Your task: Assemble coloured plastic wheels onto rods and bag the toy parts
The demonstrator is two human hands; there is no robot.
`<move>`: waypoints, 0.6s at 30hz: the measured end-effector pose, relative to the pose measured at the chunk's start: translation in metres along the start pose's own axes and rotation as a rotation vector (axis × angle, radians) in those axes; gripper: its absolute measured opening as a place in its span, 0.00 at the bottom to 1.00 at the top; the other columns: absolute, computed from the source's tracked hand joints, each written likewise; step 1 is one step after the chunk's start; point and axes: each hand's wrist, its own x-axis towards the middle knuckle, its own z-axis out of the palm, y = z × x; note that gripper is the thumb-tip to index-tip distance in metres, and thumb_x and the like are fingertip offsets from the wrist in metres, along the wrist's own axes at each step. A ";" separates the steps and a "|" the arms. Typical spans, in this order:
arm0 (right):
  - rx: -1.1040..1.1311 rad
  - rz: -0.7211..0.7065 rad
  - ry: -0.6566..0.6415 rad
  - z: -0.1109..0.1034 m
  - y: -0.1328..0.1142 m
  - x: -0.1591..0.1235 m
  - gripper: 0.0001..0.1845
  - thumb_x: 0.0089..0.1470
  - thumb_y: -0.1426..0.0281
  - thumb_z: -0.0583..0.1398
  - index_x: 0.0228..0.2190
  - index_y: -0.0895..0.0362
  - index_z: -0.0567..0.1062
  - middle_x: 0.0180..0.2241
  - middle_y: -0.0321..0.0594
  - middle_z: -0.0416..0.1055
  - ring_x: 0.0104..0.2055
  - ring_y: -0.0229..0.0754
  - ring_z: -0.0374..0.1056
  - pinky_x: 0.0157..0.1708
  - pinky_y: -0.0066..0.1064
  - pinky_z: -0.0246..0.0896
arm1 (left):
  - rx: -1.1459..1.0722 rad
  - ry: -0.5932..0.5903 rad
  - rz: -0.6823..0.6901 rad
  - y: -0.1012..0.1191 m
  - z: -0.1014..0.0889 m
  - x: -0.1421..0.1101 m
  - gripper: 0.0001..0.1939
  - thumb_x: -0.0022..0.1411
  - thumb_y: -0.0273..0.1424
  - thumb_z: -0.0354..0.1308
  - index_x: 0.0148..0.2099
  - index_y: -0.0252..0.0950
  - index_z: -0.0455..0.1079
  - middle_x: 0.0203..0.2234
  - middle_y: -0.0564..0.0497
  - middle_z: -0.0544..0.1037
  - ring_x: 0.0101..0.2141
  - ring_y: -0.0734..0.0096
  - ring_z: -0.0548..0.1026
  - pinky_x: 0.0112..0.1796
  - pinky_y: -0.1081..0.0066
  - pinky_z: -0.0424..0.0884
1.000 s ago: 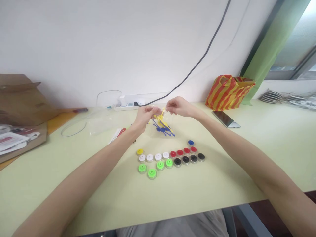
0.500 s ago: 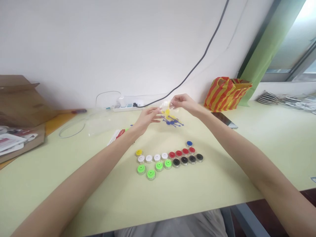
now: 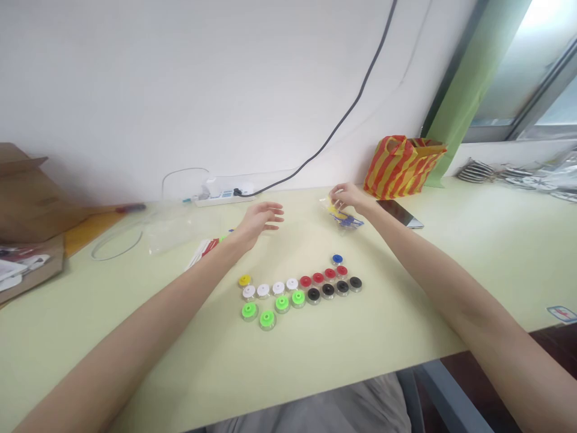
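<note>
My right hand (image 3: 347, 196) pinches a clear plastic bag (image 3: 346, 221) holding yellow and blue plastic pieces. The bag hangs low over the table or rests on it; I cannot tell which. To its left, my left hand (image 3: 261, 221) is empty, its fingers stretched out and apart. Closer to me are rows of small clear round containers with coloured tops: white (image 3: 278, 288), red (image 3: 318, 278), bright green (image 3: 282, 304) and black (image 3: 328, 291). A single yellow-topped one (image 3: 244, 280) stands at the left end and a blue-topped one (image 3: 337, 259) behind the red ones.
Beyond my left hand lie a power strip (image 3: 225, 195) and a clear plastic sheet or bag (image 3: 174, 231). A striped bag (image 3: 403, 168) and a dark flat device (image 3: 399, 213) are at the right. A cardboard box (image 3: 36, 186) stands far left. A black cable (image 3: 333, 132) runs along the wall.
My right hand has carried the bag rightward and lower. My left hand has come away from the bag, and its fingers are now spread. The view has shifted slightly right.
</note>
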 end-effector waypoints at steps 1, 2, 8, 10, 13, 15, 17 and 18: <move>-0.035 0.012 0.005 0.000 0.005 0.000 0.11 0.48 0.73 0.70 0.32 0.59 0.74 0.24 0.41 0.76 0.23 0.39 0.71 0.26 0.29 0.67 | 0.003 -0.001 -0.005 0.000 0.000 0.001 0.15 0.49 0.30 0.65 0.42 0.38 0.78 0.48 0.41 0.81 0.45 0.55 0.81 0.41 0.61 0.75; -0.072 0.023 0.017 0.000 0.010 0.000 0.11 0.47 0.74 0.69 0.33 0.59 0.74 0.23 0.40 0.75 0.23 0.39 0.71 0.26 0.29 0.66 | 0.006 -0.003 -0.010 -0.001 -0.001 0.001 0.15 0.48 0.30 0.65 0.41 0.38 0.78 0.48 0.41 0.81 0.45 0.54 0.81 0.40 0.61 0.75; -0.292 0.029 0.117 -0.009 0.034 0.003 0.15 0.42 0.80 0.64 0.36 0.59 0.77 0.22 0.35 0.71 0.25 0.41 0.67 0.31 0.31 0.64 | 0.012 -0.010 -0.006 -0.004 -0.007 0.004 0.15 0.49 0.31 0.63 0.42 0.38 0.79 0.50 0.41 0.81 0.46 0.55 0.81 0.41 0.62 0.76; -0.339 0.006 0.149 -0.013 0.041 0.003 0.14 0.43 0.80 0.64 0.36 0.60 0.78 0.24 0.37 0.72 0.29 0.42 0.68 0.36 0.32 0.65 | 0.010 -0.012 -0.003 -0.005 -0.009 0.005 0.15 0.48 0.30 0.63 0.41 0.37 0.79 0.51 0.41 0.80 0.47 0.54 0.81 0.41 0.62 0.76; -0.372 -0.025 0.212 -0.017 0.048 0.004 0.14 0.48 0.75 0.64 0.40 0.59 0.78 0.31 0.42 0.75 0.35 0.46 0.70 0.42 0.35 0.65 | 0.005 -0.013 -0.004 -0.006 -0.011 0.006 0.13 0.48 0.30 0.62 0.39 0.37 0.78 0.51 0.41 0.80 0.47 0.55 0.81 0.41 0.62 0.76; -0.372 -0.042 0.272 -0.019 0.049 0.006 0.16 0.53 0.71 0.62 0.45 0.59 0.77 0.37 0.47 0.77 0.40 0.49 0.71 0.47 0.38 0.65 | -0.001 -0.009 -0.002 -0.007 -0.012 0.007 0.13 0.48 0.30 0.62 0.39 0.37 0.78 0.50 0.41 0.80 0.47 0.55 0.81 0.41 0.62 0.76; -0.357 -0.066 0.342 -0.021 0.047 0.009 0.16 0.58 0.69 0.58 0.48 0.59 0.75 0.43 0.52 0.77 0.45 0.51 0.71 0.51 0.40 0.63 | -0.008 -0.002 0.005 -0.007 -0.012 0.009 0.14 0.48 0.30 0.63 0.39 0.37 0.78 0.50 0.41 0.80 0.46 0.55 0.81 0.41 0.62 0.76; -0.346 -0.079 0.377 -0.023 0.045 0.011 0.16 0.60 0.70 0.56 0.48 0.60 0.75 0.45 0.54 0.77 0.47 0.52 0.71 0.52 0.41 0.63 | -0.011 0.004 0.009 -0.006 -0.013 0.009 0.14 0.48 0.30 0.63 0.39 0.37 0.78 0.50 0.41 0.80 0.46 0.55 0.81 0.41 0.62 0.76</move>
